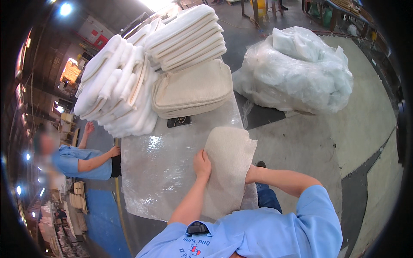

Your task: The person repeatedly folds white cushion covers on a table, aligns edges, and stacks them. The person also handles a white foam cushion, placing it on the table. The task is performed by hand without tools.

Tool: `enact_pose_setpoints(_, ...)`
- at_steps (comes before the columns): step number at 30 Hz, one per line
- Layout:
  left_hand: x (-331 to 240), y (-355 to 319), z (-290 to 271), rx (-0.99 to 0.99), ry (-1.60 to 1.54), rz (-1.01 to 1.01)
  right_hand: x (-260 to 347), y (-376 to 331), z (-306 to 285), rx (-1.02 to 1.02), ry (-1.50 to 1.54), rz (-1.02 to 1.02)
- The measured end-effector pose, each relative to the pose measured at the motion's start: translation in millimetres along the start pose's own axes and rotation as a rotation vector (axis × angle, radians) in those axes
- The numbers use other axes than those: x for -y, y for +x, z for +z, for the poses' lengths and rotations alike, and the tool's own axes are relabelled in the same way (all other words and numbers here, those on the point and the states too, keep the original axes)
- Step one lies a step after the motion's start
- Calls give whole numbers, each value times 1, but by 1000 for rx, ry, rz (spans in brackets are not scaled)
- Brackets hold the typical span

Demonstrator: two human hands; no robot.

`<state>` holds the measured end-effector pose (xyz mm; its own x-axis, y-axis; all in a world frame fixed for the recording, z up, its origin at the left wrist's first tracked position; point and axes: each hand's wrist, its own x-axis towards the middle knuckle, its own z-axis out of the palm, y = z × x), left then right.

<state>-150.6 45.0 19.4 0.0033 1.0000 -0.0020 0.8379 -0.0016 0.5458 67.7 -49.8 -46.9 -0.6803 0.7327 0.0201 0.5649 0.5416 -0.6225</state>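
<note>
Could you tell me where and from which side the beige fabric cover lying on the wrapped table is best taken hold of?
Probably by its two long side edges near the end closest to the person. The beige fabric cover lies flat and limp, running away from the person, so one hand on each side keeps it spread. The left hand already rests on its left edge and the right hand meets its right edge on the plastic-wrapped table.

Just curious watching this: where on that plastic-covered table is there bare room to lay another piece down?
The plastic-covered table is bare left of the beige fabric piece, from the small black object to the near edge. The far end is crowded with white padded stacks and beige cushion covers.
</note>
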Motion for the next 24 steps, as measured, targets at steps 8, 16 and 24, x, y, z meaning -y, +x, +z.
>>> enact_pose_setpoints(8, -12, 2, 0, 2, 43, 15, 6, 8, -4, 3, -121, 113)
enact_pose_setpoints(16, -8, -3, -1, -1, 33, -6, 35, -24, -31, -200, -32, -62)
enact_pose_setpoints(24, -16, 4, 1, -31, 54, 94, 68, -72, -20, -306, -119, -33)
